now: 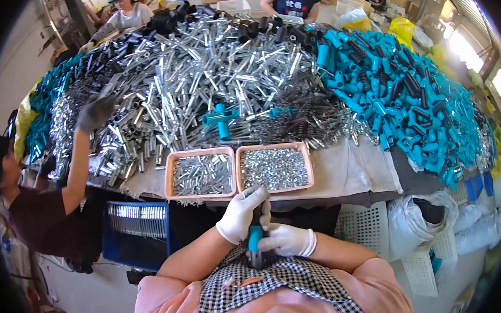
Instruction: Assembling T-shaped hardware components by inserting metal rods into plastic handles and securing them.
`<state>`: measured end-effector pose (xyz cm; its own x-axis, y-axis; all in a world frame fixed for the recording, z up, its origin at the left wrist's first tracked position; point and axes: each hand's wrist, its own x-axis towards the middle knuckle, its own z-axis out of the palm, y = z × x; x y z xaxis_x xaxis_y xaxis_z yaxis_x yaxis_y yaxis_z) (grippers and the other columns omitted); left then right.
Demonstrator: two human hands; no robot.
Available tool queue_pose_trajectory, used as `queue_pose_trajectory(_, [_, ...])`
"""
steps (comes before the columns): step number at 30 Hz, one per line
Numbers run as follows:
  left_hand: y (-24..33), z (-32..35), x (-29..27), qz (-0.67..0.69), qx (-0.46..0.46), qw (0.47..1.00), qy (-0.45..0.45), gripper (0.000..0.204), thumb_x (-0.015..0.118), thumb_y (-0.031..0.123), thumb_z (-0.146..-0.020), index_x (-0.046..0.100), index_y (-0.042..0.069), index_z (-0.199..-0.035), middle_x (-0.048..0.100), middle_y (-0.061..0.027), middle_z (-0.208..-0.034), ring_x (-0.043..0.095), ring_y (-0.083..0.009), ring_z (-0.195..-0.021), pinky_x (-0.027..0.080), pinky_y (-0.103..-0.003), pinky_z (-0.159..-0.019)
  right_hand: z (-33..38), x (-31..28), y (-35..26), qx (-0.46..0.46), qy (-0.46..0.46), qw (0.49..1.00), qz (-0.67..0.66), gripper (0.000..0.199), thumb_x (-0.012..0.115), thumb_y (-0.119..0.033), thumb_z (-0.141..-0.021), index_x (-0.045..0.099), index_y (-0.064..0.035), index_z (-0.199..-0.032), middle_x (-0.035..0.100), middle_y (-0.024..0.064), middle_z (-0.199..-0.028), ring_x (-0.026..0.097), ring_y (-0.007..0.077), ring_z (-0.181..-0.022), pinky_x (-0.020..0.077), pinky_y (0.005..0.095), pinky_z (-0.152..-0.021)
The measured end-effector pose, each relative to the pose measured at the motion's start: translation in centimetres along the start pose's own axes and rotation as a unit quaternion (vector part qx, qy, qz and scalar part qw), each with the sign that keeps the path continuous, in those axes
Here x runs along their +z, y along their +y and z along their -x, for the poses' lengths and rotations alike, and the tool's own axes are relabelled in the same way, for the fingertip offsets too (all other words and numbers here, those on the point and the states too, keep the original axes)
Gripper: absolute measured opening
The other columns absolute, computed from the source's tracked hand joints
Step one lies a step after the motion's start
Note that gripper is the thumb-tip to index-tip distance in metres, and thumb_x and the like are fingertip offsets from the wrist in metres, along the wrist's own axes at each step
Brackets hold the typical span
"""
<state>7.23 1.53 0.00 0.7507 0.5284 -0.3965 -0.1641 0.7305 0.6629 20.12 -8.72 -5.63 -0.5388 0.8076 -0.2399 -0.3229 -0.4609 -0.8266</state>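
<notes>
Both of my hands wear white gloves and meet in front of my chest, over a checked apron. My left hand (240,214) is closed around the upper, dark end of a teal-and-black handle (255,236). Lower down, my right hand (287,240) grips the same handle from the side, its fingers against the teal part. A greyish metal-looking end points down toward the apron; its exact kind is unclear. Just beyond my hands, a pink tray of small metal pins (201,152) stands beside a pink tray of tiny shiny metal pieces (273,147).
A heap of metal tubes (182,74) covers the table, with teal plastic handles (366,80) at right and dark springs (305,110) nearer the middle. A co-worker's gloved hand (96,113) reaches in from the left. A blue crate (134,229) and a white sack (421,220) stand below the table's edge.
</notes>
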Motion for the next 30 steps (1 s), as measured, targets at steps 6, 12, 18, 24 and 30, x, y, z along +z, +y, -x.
queue_pose_trajectory(6, [-3.5, 0.5, -2.8, 0.055, -0.062, 0.993, -0.078, 0.021, 0.060, 0.024, -0.098, 0.053, 0.004, -0.097, 0.055, -0.0073, -0.070, 0.056, -0.0175, -0.060, 0.050, -0.034, -0.058, 5.4, -6.7, -9.3, -0.002, 0.229, 0.843, 0.487, 0.040, 0.070, -0.024, -0.084, 0.063, -0.0025, -0.116, 0.069, 0.0130, -0.104, 0.067, 0.0234, -0.090, 0.0539, 0.0356, -0.080])
queue_pose_trajectory(12, [-3.1, -0.6, -2.4, 0.024, -0.085, 0.992, -0.085, 0.012, 0.059, 0.014, -0.095, 0.052, 0.004, -0.098, 0.054, -0.0066, -0.071, 0.054, -0.0170, -0.058, 0.050, -0.034, -0.057, 5.7, -19.4, -12.6, 0.030, 0.566, 0.505, 0.651, 0.044, 0.075, -0.036, -0.080, 0.063, -0.0050, -0.108, 0.066, 0.0195, -0.105, 0.065, 0.0368, -0.095, 0.0519, 0.0469, -0.082])
queue_pose_trajectory(18, [-2.4, -1.4, -2.8, 0.003, -0.069, 0.997, -0.022, 0.013, 0.062, 0.013, -0.093, 0.056, 0.004, -0.087, 0.054, -0.0060, -0.068, 0.053, -0.0169, -0.054, 0.048, -0.034, -0.053, 4.3, -22.7, -12.8, 0.103, 0.565, 0.506, 0.643, 0.031, 0.071, -0.030, -0.081, 0.063, -0.0067, -0.099, 0.066, 0.0182, -0.102, 0.067, 0.0377, -0.089, 0.0534, 0.0478, -0.079])
queue_pose_trajectory(24, [-1.7, 0.5, -2.4, -0.058, -0.025, 0.998, 0.014, 0.014, 0.060, 0.011, -0.091, 0.057, 0.003, -0.080, 0.055, -0.0077, -0.066, 0.054, -0.0185, -0.053, 0.048, -0.034, -0.053, 4.3, -22.1, -12.6, 0.087, 0.544, 0.366, 0.750, 0.026, 0.069, -0.026, -0.082, 0.061, -0.0055, -0.096, 0.065, 0.0198, -0.098, 0.067, 0.0373, -0.088, 0.0544, 0.0469, -0.079])
queue_pose_trajectory(30, [-1.2, 2.1, -2.1, -0.290, 0.055, 0.955, 0.038, 0.015, 0.073, 0.011, -0.085, 0.064, -0.001, -0.087, 0.065, -0.0039, -0.071, 0.059, -0.0099, -0.060, 0.048, -0.025, -0.056, 7.6, -22.8, -12.0, -0.027, 0.673, 0.519, 0.525, 0.030, 0.055, -0.023, -0.092, 0.065, 0.0006, -0.108, 0.066, 0.0284, -0.103, 0.064, 0.0440, -0.098, 0.0495, 0.0509, -0.086])
